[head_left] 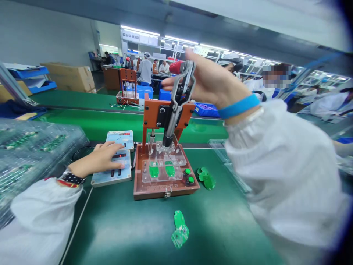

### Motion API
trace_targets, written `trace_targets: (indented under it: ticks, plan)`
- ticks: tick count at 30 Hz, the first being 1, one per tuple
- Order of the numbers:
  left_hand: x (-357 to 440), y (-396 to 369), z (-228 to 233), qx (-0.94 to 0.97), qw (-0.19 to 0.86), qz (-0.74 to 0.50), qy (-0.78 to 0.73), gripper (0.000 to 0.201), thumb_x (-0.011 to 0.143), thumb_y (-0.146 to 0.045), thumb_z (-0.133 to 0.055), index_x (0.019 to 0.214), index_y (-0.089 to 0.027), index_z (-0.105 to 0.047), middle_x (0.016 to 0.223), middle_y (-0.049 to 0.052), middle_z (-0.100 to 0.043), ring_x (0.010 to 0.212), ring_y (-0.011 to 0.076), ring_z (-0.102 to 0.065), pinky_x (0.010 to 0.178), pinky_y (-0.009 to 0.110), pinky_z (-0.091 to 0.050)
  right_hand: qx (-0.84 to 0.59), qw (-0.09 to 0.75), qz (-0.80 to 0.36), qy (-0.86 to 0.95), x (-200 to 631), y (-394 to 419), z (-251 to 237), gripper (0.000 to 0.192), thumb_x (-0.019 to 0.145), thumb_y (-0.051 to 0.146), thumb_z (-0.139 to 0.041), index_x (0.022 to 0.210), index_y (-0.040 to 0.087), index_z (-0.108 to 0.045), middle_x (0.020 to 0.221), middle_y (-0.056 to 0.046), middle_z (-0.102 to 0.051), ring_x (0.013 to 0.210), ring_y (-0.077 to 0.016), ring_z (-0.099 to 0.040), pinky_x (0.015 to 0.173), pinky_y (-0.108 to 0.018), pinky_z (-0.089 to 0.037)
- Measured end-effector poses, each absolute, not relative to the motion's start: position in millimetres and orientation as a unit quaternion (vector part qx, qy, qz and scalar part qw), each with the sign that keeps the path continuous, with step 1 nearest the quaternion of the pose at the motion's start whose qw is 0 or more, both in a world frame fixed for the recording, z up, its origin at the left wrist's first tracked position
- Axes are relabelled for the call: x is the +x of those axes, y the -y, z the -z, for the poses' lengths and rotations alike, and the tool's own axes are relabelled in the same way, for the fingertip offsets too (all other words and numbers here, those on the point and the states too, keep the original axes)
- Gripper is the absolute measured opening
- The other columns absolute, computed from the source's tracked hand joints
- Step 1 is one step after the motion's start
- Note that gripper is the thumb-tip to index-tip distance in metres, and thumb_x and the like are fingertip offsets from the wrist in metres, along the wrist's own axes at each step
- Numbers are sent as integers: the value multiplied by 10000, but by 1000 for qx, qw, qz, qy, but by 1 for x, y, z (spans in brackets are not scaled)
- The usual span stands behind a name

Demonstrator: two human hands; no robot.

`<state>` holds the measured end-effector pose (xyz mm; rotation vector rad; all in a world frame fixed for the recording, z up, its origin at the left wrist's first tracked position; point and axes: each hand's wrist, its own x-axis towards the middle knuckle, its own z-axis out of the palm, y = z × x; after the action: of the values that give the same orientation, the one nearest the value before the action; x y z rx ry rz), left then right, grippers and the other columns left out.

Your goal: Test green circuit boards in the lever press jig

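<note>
Where right hand (204, 79) grips: lever (180, 79).

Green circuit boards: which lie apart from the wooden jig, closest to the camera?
The joined boards lying alone on the green mat; others sit inside the jig or piled beside it.

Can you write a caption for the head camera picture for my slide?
Right hand on the press lever, left hand resting on a small meter box.
</note>
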<state>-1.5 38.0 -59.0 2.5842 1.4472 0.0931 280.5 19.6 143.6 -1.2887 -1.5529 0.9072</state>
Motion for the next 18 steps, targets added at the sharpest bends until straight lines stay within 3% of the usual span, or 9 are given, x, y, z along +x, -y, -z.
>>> trace_targets:
  ticks: [3,5,7,9,11,14,18]
  plan:
    - [-2,-48,72,871,107,-49,-477,736,760,-542,-566,1389,-205,-385,1457,151,-386,1385,381,-220,1049,563,-234,-507,439,-345,657,254,-1,-169,412,983,285,-179,1242,68,-415,909,41,-655,947,-78,-650,746,-176,-495]
    - [-3,-52,78,876,125,-66,-461,824,741,-569,-594,1430,-213,-315,1488,152,-332,1405,367,-168,1067,556,-210,-444,496,-197,720,250,28,-167,332,946,168,-287,1253,106,-396,956,61,-634,939,-72,-643,749,-182,-466]
    - [-5,-54,81,880,134,-67,-451,884,725,-580,-617,1450,-208,-277,1498,164,-305,1415,361,-133,1078,555,-184,-366,516,-39,773,250,59,-147,305,883,130,-466,1175,214,-484,1130,71,-594,975,-101,-641,782,-186,-475]
    - [-6,-55,83,880,133,-55,-453,893,736,-579,-606,1462,-192,-257,1501,174,-293,1419,356,-111,1085,564,-152,-352,533,47,768,251,80,-112,245,889,128,-502,1096,257,-525,1211,41,-557,1074,-144,-617,884,-215,-513]
    - [-6,-55,84,878,124,-38,-460,897,746,-585,-584,1471,-188,-238,1510,170,-271,1423,348,-91,1091,563,-128,-343,569,77,744,249,87,-73,210,927,109,-428,1067,235,-519,1182,-22,-586,1170,-193,-566,990,-336,-516]
    - [-5,-53,81,876,115,-3,-468,970,714,-616,-588,1486,-171,-205,1533,168,-200,1426,347,-46,1105,543,-106,-299,588,78,747,247,82,-30,250,939,104,-371,1076,247,-525,1338,-32,-511,1287,-243,-459,1049,-500,-455]
    - [-1,-47,75,875,120,41,-468,1059,657,-642,-627,1494,-159,-192,1541,168,-147,1418,374,-5,1110,535,-102,-296,544,38,785,260,82,-22,385,938,99,-343,1251,284,-470,1450,-2,-395,1363,-229,-350,1119,-514,-362]
